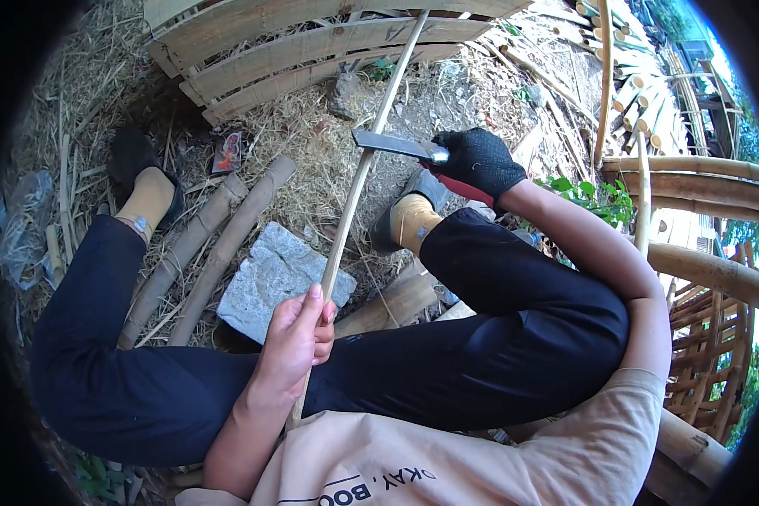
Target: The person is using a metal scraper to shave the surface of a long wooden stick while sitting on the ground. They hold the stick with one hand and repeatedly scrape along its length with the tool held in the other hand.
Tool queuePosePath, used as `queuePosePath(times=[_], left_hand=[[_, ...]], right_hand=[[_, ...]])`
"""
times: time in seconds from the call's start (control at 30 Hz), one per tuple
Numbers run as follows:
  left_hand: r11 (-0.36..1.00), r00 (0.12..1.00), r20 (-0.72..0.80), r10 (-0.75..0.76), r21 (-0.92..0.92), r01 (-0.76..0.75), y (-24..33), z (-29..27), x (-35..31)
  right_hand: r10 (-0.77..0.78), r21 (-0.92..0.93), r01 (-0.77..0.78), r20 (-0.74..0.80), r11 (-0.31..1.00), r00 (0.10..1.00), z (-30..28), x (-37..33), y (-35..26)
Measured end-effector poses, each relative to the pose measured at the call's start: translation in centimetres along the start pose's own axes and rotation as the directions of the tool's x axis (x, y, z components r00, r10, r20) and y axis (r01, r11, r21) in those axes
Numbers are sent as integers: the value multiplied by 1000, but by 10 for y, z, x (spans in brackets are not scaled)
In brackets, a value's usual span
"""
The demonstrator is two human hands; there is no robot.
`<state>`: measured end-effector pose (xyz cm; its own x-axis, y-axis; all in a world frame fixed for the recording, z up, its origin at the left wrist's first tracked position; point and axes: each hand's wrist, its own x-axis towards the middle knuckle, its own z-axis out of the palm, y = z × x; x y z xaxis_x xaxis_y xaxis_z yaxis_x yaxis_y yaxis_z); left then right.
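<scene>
A long, thin bamboo strip [385,110] slants from my lap up to the wooden slats at the top. My bare left hand [299,335] is closed around its lower part, thumb lying along it. In a black glove with some red on it, my right hand [477,163] grips a knife [394,146] with a broad, flat, blunt-ended blade. The blade crosses the strip above the middle and seems to touch it. Most of the knife's handle is hidden inside the glove.
Slatted bamboo panel [287,72] stands ahead. A grey stone block [270,274] and two bamboo poles [228,240] lie between my legs on straw-strewn ground. Cut bamboo [641,105] is piled at far right, near a bamboo rail [700,173]. Plastic bag [29,223] lies at left.
</scene>
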<state>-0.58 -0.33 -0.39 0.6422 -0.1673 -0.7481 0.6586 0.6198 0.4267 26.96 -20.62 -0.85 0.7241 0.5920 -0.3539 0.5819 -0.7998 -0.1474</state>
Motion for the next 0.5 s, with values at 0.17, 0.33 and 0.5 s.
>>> queuePosePath(times=[0.17, 0.33, 0.5], left_hand=[[1000, 1000, 0, -14, -12, 14, 0, 0, 2], [1000, 1000, -13, -11, 5, 11, -3, 0, 2], [998, 1000, -8, 21, 57, -21, -4, 0, 4]], right_hand=[[-269, 68, 263, 94, 962, 959, 6, -17, -27], [-287, -2, 296, 245, 955, 926, 6, -17, -55], [-317, -39, 331, 203, 943, 926, 3, -11, -49]])
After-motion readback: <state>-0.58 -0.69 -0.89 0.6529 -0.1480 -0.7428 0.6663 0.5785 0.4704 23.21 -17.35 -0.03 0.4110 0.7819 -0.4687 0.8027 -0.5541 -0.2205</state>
